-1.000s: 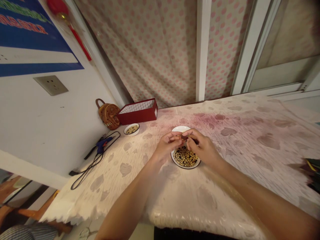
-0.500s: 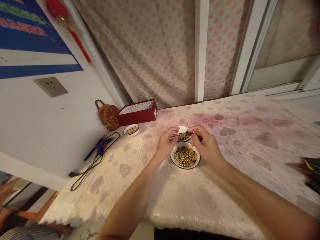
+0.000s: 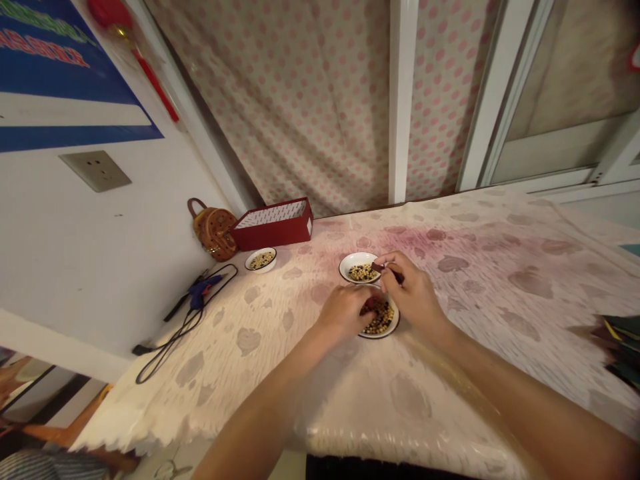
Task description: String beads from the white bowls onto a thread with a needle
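Observation:
A white dish of mixed pale and dark beads [image 3: 386,320] sits in front of me on the table. My left hand [image 3: 345,312] reaches down into it, fingers curled among the beads; what they pinch is hidden. My right hand [image 3: 413,293] hovers at the dish's right rim, its fingers pinched on a small dark piece [image 3: 379,268]. Just beyond stands a second white dish [image 3: 358,268] of pale beads.
A third small dish [image 3: 261,259] stands at the back left beside a red box [image 3: 274,224] and a brown woven bag [image 3: 214,231]. A blue glue gun [image 3: 200,289] with black cable lies at the left edge. Dark objects [image 3: 623,347] are at the far right.
My left hand has dropped from in front of the far dish into the near dish of beads. My right hand keeps its pinch and has barely moved.

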`<state>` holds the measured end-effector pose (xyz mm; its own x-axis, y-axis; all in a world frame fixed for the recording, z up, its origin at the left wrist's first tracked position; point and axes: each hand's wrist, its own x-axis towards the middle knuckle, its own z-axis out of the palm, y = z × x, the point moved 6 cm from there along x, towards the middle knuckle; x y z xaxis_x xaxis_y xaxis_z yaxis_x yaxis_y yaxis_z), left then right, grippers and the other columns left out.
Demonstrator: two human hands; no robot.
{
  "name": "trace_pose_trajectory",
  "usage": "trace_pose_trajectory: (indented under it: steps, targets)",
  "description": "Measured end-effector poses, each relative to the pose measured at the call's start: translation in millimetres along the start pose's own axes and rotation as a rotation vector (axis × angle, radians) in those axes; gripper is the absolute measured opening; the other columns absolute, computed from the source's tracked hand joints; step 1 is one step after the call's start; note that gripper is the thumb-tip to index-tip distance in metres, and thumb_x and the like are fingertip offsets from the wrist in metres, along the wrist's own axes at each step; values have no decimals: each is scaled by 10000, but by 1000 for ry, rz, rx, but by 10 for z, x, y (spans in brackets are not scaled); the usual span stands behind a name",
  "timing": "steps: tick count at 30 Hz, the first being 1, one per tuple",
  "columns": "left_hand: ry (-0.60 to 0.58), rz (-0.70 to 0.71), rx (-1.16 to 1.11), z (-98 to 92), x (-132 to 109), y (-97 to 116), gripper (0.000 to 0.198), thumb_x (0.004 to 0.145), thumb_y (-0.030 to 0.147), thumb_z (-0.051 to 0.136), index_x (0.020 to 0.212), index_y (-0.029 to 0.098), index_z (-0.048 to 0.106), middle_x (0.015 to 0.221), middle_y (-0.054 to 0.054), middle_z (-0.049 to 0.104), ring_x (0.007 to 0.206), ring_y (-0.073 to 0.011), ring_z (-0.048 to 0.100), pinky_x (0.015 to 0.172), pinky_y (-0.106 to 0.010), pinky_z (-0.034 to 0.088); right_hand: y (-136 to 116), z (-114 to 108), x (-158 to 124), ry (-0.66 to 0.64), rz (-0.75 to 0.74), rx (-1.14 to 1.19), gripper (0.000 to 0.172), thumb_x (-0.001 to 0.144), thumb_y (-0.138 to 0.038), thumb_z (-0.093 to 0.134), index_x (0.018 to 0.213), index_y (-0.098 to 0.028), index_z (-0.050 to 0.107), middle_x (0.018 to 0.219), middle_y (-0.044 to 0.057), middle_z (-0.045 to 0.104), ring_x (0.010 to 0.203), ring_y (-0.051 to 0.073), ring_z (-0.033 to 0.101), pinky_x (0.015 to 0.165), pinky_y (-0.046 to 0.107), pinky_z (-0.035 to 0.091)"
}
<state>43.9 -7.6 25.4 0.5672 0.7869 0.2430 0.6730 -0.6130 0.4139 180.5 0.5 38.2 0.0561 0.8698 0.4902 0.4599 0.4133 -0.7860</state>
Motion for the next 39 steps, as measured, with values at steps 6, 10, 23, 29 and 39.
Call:
trace_pose_trajectory:
  steps: [6,10,23,29,39]
  targets:
    - [105,-8,-93,-30,-10,-33,279,779,80,638,1016,204,719,960,-44,763,881,-219,697,825,-338,531,12,7,-1,-3,-2,-5,201,888,-269,457,1020,-233,605,683,-9,665,647,195,636,665,315,431]
    - [214,-76,-305,-84,-8,-130,293,774,88,647,1035,213,690,836,1,710,767,-159,653,743,-280,502,29,20,2,-2,-9,1,197,886,-261,463,1020,-236,605,669,-19,657,621,185,626,645,304,425]
    - [405,-154,-948,-89,83,-447,329,780,161,737,1072,185,587,831,13,658,795,-115,648,805,-260,499,-61,148,-34,-205,-99,67,199,908,-237,436,1050,-229,575,621,-54,616,549,151,570,602,281,410]
    - [388,-165,-958,-120,67,-408,332,798,138,737,1093,182,592,848,2,679,828,-124,670,807,-255,509,-64,162,-41,-221,-98,73,208,919,-230,436,1068,-228,580,618,-60,609,545,144,553,598,277,404]
    - [378,-154,-958,-117,67,-377,337,811,176,719,1117,188,577,860,3,655,838,-122,659,835,-274,513,-53,183,-38,-237,-95,61,195,922,-244,439,1057,-229,580,627,-55,613,552,148,556,593,276,404]
